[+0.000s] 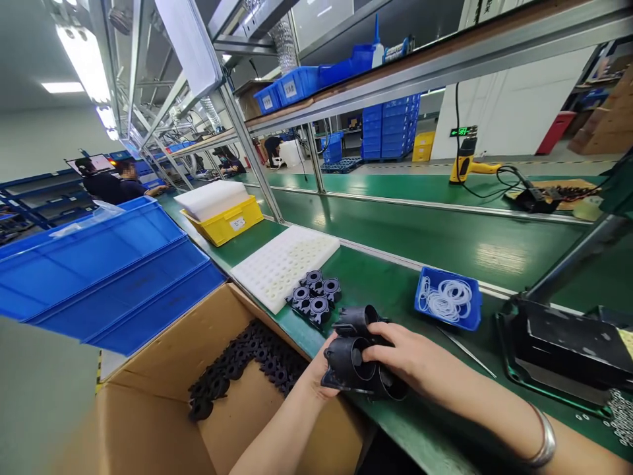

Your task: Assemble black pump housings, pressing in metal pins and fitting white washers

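Observation:
A black plastic housing with several round, cup-like barrels (346,359) is held at the bench edge, its openings facing right. My left hand (319,373) grips it from the left and below, its fingers mostly hidden behind the part. My right hand (408,349) holds the other side, with fingertips reaching into the barrel openings. Just beyond lies a cluster of black ring-shaped parts (316,297) on the green bench, beside a white foam tray with rows of holes (287,260). To the right of my hands is a blue bin (475,316) with white rubber rings (448,300).
A cardboard box (163,359) with black parts inside stands below left, near stacked blue crates (113,257). Thin metal tweezers (467,353) lie near my right forearm. A black fixture (568,349) sits at right. Farther back are a yellow bin (232,221) and a yellow heat gun (465,165).

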Action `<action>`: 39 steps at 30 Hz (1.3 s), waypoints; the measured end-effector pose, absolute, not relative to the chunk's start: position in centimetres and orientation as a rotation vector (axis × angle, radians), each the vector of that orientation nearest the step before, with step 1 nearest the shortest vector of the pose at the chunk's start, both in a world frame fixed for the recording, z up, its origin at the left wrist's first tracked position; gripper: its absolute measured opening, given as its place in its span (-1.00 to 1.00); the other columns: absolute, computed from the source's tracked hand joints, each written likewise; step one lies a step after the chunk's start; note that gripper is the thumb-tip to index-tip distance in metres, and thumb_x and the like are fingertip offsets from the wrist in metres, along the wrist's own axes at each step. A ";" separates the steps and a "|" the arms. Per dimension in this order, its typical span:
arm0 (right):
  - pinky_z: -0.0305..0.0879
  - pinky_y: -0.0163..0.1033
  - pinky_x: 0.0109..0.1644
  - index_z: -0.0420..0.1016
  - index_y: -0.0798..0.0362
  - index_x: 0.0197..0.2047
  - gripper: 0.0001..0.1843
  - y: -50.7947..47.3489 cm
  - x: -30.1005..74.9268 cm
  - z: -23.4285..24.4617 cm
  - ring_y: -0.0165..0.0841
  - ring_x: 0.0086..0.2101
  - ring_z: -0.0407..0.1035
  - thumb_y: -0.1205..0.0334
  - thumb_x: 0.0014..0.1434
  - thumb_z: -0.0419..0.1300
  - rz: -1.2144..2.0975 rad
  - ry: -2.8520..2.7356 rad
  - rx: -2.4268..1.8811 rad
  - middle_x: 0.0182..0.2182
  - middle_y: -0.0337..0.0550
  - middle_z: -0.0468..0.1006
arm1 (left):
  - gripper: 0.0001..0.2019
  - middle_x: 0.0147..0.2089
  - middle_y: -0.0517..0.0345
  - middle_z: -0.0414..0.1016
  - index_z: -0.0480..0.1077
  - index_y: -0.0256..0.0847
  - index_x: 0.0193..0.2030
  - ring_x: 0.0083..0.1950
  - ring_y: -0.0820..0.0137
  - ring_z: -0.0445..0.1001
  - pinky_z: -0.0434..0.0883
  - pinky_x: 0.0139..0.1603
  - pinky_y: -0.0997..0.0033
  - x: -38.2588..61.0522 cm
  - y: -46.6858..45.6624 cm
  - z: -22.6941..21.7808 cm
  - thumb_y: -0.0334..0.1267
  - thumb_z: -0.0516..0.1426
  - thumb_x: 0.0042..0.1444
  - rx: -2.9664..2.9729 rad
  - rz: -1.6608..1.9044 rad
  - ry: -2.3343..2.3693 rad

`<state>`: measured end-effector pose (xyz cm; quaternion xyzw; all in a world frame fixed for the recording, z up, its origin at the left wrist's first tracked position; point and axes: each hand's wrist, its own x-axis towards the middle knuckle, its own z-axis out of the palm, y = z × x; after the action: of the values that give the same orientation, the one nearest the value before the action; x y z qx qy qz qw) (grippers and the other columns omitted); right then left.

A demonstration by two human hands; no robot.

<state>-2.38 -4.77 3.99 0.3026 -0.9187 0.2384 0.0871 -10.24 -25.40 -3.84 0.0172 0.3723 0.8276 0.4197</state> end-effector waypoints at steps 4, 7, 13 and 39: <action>0.38 -0.29 -0.03 0.48 -0.10 0.05 -0.66 -3.5 -2.9 4.2 -0.36 -0.07 0.43 0.36 0.41 -0.06 0.839 -2.754 0.907 0.09 -0.04 0.40 | -0.59 -0.28 0.03 0.57 0.50 -0.30 -0.17 -0.16 0.24 0.54 0.47 -0.05 0.27 -9.5 -23.4 -3.6 0.06 0.27 0.08 0.034 2.048 0.963; 0.37 -0.32 -0.08 0.48 -0.10 0.05 -0.66 -2.7 -3.0 5.1 -0.41 -0.14 0.45 0.28 0.44 -0.09 0.870 -2.792 0.939 0.05 -0.06 0.43 | -0.51 -0.21 -0.02 0.58 0.50 -0.29 -0.13 -0.09 0.17 0.54 0.49 -0.06 0.23 -9.4 -22.8 -3.1 0.10 0.34 -0.02 0.078 2.025 1.016; 0.40 -0.23 -0.09 0.55 -0.10 -0.06 -0.70 -2.1 -3.0 5.4 -0.28 -0.16 0.49 0.44 0.29 0.10 0.531 -2.957 0.873 -0.03 -0.08 0.51 | -0.40 0.18 -0.07 0.45 0.48 -0.17 0.03 0.15 0.13 0.46 0.49 -0.04 0.34 -11.0 -27.0 -1.4 -0.42 0.48 -0.23 0.198 1.948 1.246; 0.41 -0.16 0.08 0.44 -0.11 0.10 -0.51 -3.5 2.0 0.1 -0.27 0.05 0.31 0.56 0.28 -0.04 0.832 -2.660 0.611 0.14 -0.01 0.37 | -0.39 0.06 -0.03 0.54 0.42 -0.15 0.16 0.05 0.14 0.51 0.46 0.00 0.30 -8.3 -23.1 0.7 -0.38 0.39 -0.09 0.349 1.844 1.355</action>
<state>2.01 -3.53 0.09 0.2121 -0.9226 0.2886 0.1434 -8.30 -23.15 0.70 0.1379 0.5362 0.7294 0.4019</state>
